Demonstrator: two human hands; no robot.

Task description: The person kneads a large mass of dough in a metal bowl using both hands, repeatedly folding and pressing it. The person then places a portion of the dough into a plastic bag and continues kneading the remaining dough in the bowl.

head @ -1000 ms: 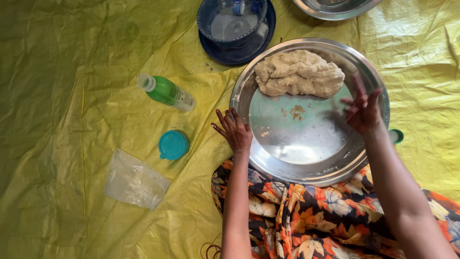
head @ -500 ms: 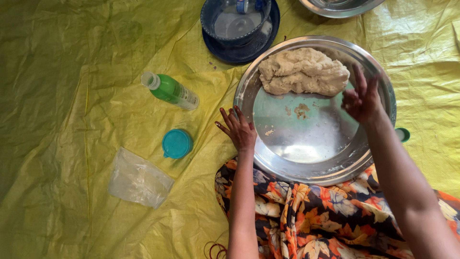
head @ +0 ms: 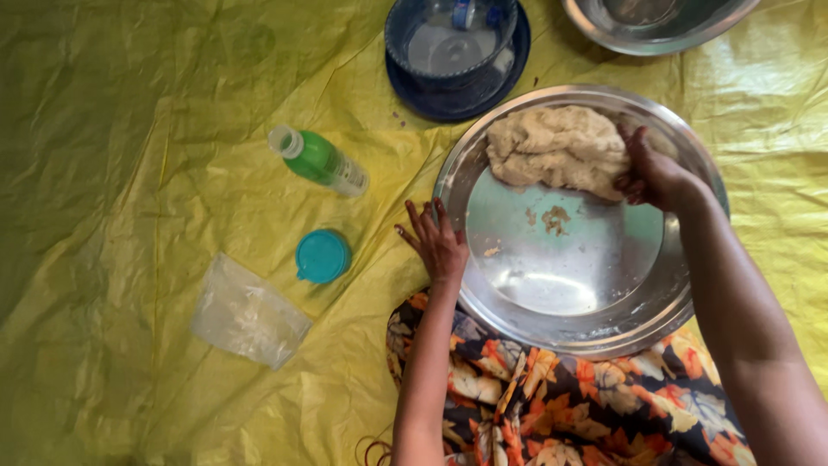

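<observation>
A wide steel pan rests on a yellow sheet in front of my lap. A lump of pale dough lies in its far half. My right hand presses its curled fingers into the right side of the dough. My left hand lies flat with spread fingers against the pan's left rim, holding nothing.
Left of the pan lie a green bottle on its side, a teal lid and a clear plastic bag. Behind the pan stand a blue bowl on a blue plate and a second steel bowl. My patterned cloth covers my lap.
My right hand has moved from the pan's right rim across to the dough and closed into it. My left hand has stayed at the left rim.
</observation>
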